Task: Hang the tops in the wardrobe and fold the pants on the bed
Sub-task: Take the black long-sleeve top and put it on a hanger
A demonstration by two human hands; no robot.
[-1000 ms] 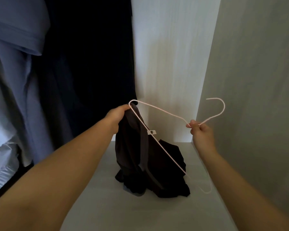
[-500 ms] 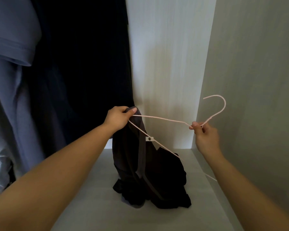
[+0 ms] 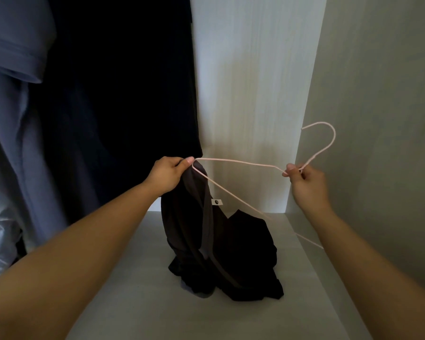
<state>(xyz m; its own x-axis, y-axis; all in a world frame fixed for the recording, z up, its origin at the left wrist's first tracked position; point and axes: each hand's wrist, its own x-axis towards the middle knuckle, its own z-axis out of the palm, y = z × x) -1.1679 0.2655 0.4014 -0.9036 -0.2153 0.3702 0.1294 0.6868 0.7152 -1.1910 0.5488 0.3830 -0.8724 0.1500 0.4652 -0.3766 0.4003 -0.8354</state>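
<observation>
Hanger (image 3: 243,163) sideways, pointing right, long axis diagonal

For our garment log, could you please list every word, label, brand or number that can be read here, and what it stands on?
No legible text anywhere in this view.
White tag on the dark top: one small dark mark, too small and blurred to read.
Pink hanger: no print visible.
Hanging clothes on the left: no print or label visible.
</observation>
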